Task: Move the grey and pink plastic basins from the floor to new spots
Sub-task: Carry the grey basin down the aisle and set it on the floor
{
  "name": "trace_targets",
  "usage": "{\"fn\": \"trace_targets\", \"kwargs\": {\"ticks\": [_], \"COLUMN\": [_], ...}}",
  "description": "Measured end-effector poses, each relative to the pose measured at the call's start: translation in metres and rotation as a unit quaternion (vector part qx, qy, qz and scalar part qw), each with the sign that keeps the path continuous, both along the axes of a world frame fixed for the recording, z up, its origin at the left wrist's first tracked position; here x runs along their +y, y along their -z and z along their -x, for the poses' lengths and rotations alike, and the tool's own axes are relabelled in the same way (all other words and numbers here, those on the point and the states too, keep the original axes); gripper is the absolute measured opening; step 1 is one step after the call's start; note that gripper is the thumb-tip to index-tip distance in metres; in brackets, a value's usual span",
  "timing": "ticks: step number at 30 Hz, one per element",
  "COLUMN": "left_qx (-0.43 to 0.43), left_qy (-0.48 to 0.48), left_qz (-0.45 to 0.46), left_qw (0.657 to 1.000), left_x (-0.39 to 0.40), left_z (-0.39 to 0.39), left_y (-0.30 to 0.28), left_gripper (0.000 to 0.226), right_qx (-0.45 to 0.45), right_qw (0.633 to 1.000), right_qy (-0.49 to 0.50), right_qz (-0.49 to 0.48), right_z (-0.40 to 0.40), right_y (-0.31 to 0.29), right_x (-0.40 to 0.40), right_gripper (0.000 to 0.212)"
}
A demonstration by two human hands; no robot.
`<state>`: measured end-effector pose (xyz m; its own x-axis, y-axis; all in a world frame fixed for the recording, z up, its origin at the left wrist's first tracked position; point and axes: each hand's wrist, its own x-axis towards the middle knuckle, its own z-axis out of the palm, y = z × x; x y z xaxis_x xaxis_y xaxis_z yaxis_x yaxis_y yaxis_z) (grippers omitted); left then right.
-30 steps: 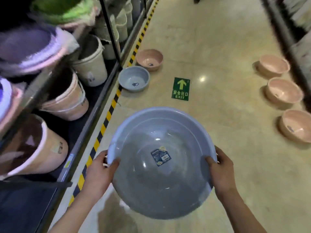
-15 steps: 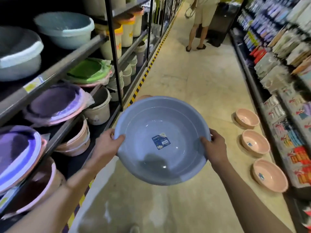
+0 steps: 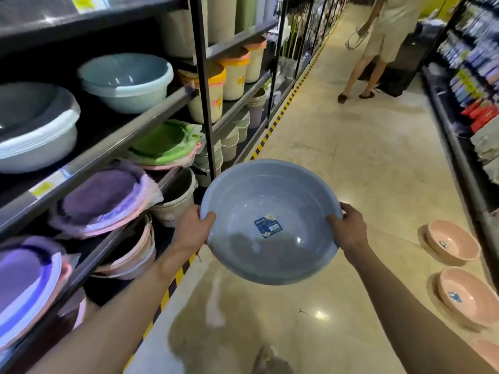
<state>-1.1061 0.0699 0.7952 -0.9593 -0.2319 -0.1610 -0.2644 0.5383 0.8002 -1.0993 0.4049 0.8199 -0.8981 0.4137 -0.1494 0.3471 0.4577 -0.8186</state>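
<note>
I hold a grey plastic basin point(image 3: 270, 209) in the air in front of me, tilted toward me, with a blue sticker inside. My left hand point(image 3: 193, 229) grips its left rim and my right hand point(image 3: 348, 229) grips its right rim. Two pink basins sit on the floor along the right side, one farther off point(image 3: 452, 241) and one nearer point(image 3: 468, 294). A third pink one point(image 3: 490, 352) shows partly at the bottom right corner.
Black shelving point(image 3: 129, 130) on the left holds stacked basins, lidded tubs and buckets, edged by yellow-black floor tape point(image 3: 272, 130). Shelves of packaged goods point(image 3: 475, 85) line the right. A person point(image 3: 378, 44) stands far down the aisle beside a dark cart.
The basin has come up from low over the floor to chest height, and my view has lifted from the floor to the aisle. The grey and pink basins by the tape are out of sight.
</note>
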Motion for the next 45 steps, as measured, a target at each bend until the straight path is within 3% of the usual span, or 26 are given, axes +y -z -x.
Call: {"fn": "trace_targets", "kwargs": {"ticks": [5, 12, 17, 22, 24, 26, 28, 34, 41, 45], "left_qx": [0.015, -0.013, -0.048, -0.134, -0.147, -0.193, -0.209, -0.291, -0.33, -0.334], "left_qy": [-0.036, -0.091, -0.098, -0.118, -0.113, -0.114, -0.117, -0.144, -0.23, -0.217], "left_qz": [0.026, 0.031, 0.061, 0.039, 0.031, 0.011, -0.01, -0.047, -0.132, -0.115], "left_qw": [0.999, 0.995, 0.992, 0.983, 0.982, 0.974, 0.971, 0.945, 0.906, 0.91], "left_x": [0.012, -0.004, -0.026, -0.052, -0.056, -0.065, -0.069, -0.067, -0.059, -0.062], "left_z": [0.061, 0.145, 0.208, 0.268, 0.273, 0.318, 0.313, 0.357, 0.371, 0.377], "left_y": [0.0, 0.028, 0.062, 0.113, 0.124, 0.199, 0.203, 0.341, 0.506, 0.585], "left_gripper": [0.007, 0.009, 0.012, 0.039, 0.032, 0.032, 0.045, 0.053, 0.048, 0.065], "right_qx": [-0.011, -0.023, -0.065, -0.147, -0.169, -0.213, -0.223, -0.259, -0.284, -0.29], "right_qw": [0.998, 0.99, 0.98, 0.965, 0.956, 0.944, 0.939, 0.922, 0.909, 0.905], "right_qy": [-0.065, -0.135, -0.184, -0.214, -0.236, -0.249, -0.258, -0.287, -0.305, -0.31], "right_qz": [-0.013, -0.029, -0.043, -0.036, -0.033, -0.049, -0.051, -0.032, -0.02, -0.015], "right_z": [0.098, 0.221, 0.304, 0.376, 0.39, 0.442, 0.441, 0.505, 0.538, 0.552], "right_y": [0.005, 0.03, 0.068, 0.117, 0.126, 0.2, 0.204, 0.341, 0.494, 0.574], "right_x": [0.012, -0.009, -0.038, -0.064, -0.072, -0.076, -0.079, -0.084, -0.083, -0.089], "right_gripper": [0.056, 0.054, 0.058, 0.067, 0.073, 0.072, 0.07, 0.085, 0.091, 0.09]}}
